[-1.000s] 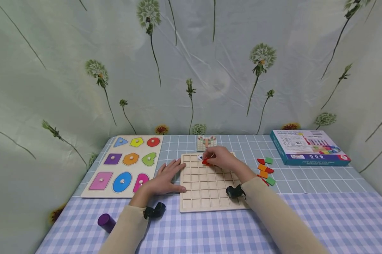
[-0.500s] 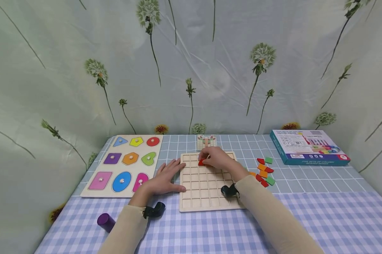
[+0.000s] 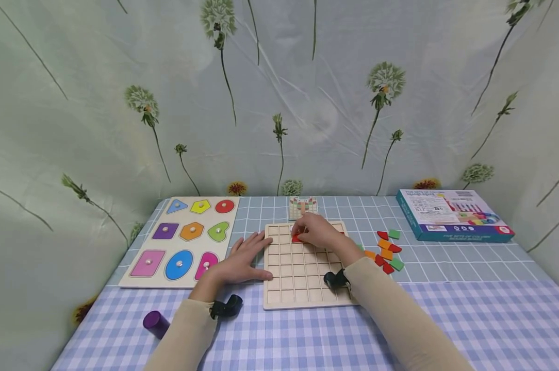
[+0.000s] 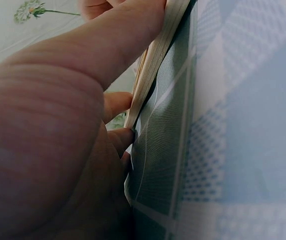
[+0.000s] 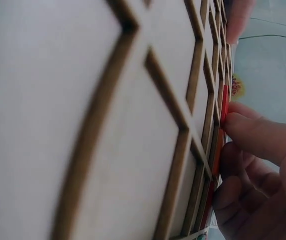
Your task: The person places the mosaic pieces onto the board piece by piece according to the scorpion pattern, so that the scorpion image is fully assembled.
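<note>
My right hand (image 3: 318, 231) is over the back rows of a wooden grid board (image 3: 286, 283), thumb and fingertips pinching a flat red tile (image 3: 296, 238). In the right wrist view the red tile (image 5: 224, 107) sits right at the grid ridges, its far part hidden by the fingers. An orange tile (image 5: 216, 155) and another red tile (image 5: 207, 205) lie in cells beside it. At the board's left edge rests my left hand (image 3: 244, 260), fingers spread and fairly straight. The left wrist view has its thumb and fingertips against the board's edge (image 4: 155, 65).
Several red, orange and green tiles (image 3: 385, 245) lie right of the board. A small pattern card (image 3: 302, 206) is behind it. Left stands a shape puzzle with knobs (image 3: 202, 216), with a purple cylinder (image 3: 155, 323) near the left sleeve. A boxed set (image 3: 451, 214) is at back right.
My right hand has shifted a little left with the red tile, covering the eye tile seen earlier. More loose tiles show beside the forearm. The left hand stays in place.
</note>
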`<act>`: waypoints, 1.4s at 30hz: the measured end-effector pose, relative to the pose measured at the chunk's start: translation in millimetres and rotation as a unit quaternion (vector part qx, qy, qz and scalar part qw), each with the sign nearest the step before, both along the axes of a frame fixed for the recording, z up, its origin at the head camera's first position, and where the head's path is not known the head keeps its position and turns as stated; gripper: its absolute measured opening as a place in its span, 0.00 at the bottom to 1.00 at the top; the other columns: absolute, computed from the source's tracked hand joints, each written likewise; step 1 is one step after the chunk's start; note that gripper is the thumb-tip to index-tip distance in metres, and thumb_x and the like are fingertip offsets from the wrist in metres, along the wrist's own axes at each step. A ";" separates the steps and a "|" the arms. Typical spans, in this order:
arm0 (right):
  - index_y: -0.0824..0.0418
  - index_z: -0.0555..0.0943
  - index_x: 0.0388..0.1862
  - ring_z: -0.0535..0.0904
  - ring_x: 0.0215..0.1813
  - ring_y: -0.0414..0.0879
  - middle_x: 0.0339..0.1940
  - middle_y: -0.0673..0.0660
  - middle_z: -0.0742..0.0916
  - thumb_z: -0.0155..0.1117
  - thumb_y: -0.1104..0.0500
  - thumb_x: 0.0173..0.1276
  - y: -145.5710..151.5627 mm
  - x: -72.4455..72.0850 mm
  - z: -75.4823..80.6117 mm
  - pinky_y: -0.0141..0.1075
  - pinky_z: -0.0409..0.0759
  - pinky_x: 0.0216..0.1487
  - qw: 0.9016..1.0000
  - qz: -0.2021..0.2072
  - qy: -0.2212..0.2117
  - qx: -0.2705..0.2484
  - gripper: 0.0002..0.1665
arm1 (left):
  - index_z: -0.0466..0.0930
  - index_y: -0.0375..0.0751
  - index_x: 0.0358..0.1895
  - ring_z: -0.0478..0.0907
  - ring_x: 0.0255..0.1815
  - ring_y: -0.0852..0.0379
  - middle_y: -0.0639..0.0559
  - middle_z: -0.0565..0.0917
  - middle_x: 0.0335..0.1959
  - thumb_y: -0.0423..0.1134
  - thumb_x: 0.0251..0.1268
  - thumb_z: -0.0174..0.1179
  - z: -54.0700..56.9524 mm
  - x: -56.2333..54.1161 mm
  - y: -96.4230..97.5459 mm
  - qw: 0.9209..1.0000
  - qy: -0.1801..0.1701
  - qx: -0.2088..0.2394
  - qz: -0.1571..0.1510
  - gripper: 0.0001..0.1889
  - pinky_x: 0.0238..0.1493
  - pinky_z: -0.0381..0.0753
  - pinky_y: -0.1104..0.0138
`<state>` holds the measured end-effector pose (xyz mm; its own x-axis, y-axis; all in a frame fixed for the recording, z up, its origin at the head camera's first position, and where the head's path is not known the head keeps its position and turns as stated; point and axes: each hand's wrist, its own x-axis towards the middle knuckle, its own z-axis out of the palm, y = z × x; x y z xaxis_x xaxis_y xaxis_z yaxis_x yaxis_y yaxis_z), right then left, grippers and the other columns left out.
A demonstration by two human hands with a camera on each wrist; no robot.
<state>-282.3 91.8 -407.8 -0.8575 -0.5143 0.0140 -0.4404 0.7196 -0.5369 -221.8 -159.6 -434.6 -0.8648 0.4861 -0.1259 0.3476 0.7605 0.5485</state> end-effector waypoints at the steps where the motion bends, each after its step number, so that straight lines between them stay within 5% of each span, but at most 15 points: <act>1: 0.54 0.86 0.38 0.77 0.40 0.45 0.43 0.55 0.84 0.63 0.66 0.70 0.0 0.1 -0.2 0.37 0.77 0.44 1.000 0.000 0.000 -0.001 0.08 | 0.56 0.52 0.79 0.37 0.85 0.47 0.50 0.48 0.84 0.61 0.56 0.69 -0.2 -0.1 -0.1 1.000 0.000 0.000 0.000 0.50 0.82 0.30 0.44; 7: 0.55 0.86 0.38 0.76 0.36 0.44 0.36 0.53 0.85 0.63 0.66 0.70 1.1 0.7 0.0 0.36 0.76 0.41 1.000 -0.001 -0.002 -0.008 0.07 | 0.55 0.52 0.79 0.37 0.85 0.47 0.50 0.48 0.84 0.61 0.56 0.69 -1.6 -0.7 -0.5 1.000 0.002 -0.002 0.002 0.50 0.82 0.31 0.44; 18: 0.55 0.86 0.35 0.80 0.40 0.43 0.39 0.51 0.88 0.65 0.66 0.69 7.6 6.8 1.8 0.37 0.79 0.45 1.000 0.005 -0.005 -0.013 0.07 | 0.56 0.53 0.79 0.37 0.85 0.48 0.51 0.48 0.84 0.61 0.55 0.69 -2.1 -0.6 -0.4 1.000 -0.004 0.000 0.007 0.50 0.82 0.30 0.45; 26: 0.58 0.85 0.40 0.81 0.42 0.43 0.39 0.51 0.88 0.65 0.62 0.70 25.6 19.2 4.4 0.39 0.81 0.48 0.998 -0.021 -0.004 -0.067 0.03 | 0.56 0.53 0.79 0.37 0.85 0.47 0.50 0.48 0.84 0.61 0.55 0.69 -1.5 -0.5 0.3 1.000 -0.002 -0.001 0.005 0.50 0.82 0.30 0.45; 33: 0.58 0.85 0.44 0.81 0.45 0.47 0.42 0.54 0.88 0.62 0.58 0.73 50.7 30.6 11.5 0.44 0.81 0.53 0.993 -0.076 -0.021 -0.083 0.07 | 0.57 0.52 0.79 0.38 0.85 0.47 0.50 0.49 0.84 0.61 0.54 0.70 -2.4 0.2 0.6 1.000 0.004 -0.001 0.009 0.50 0.82 0.31 0.44; 42: 0.57 0.84 0.47 0.80 0.42 0.49 0.46 0.57 0.86 0.61 0.56 0.74 84.1 27.1 13.0 0.35 0.81 0.42 0.986 -0.144 -0.052 -0.071 0.09 | 0.57 0.53 0.79 0.38 0.85 0.47 0.50 0.49 0.84 0.61 0.53 0.70 -3.0 -1.3 1.1 1.000 0.006 -0.004 0.009 0.50 0.82 0.31 0.44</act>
<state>-255.2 175.9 -394.8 -0.9684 -0.2479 -0.0274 -0.1657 0.7218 -0.6720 -223.1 -158.5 -437.6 -0.8752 0.4690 -0.1189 0.3404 0.7715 0.5375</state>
